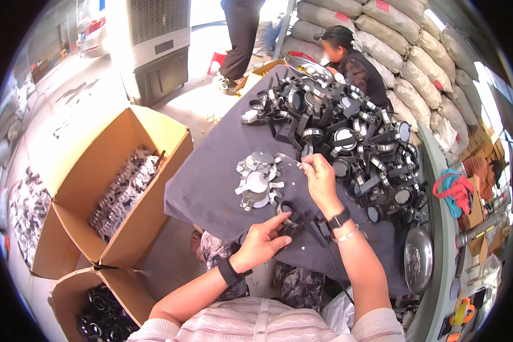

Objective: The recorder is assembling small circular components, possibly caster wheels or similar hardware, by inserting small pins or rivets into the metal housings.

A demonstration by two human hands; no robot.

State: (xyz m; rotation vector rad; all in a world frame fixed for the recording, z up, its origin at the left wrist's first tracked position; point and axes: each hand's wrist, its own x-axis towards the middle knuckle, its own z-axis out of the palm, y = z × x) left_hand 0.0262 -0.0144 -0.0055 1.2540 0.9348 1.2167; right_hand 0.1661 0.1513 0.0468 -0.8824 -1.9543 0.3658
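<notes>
My left hand (pixel 262 238) is at the near edge of the grey-covered table, its index finger and thumb around a black ring-shaped part (pixel 292 215). Above it and to the right, my right hand (pixel 320 178) pinches a thin, silvery metal piece (pixel 289 160), whose exact kind is too small to make out. Just left of that piece lies a small pile of silvery round parts with tabs (pixel 256 182). A dark cable (pixel 337 265) runs below my right wrist.
A large heap of black parts with round rims (pixel 347 137) covers the table's far right. Cardboard boxes (pixel 77 196) holding metal and black parts stand at left. A metal tray (pixel 418 260) lies at right. One person (pixel 362 71) sits beyond the heap; another stands behind.
</notes>
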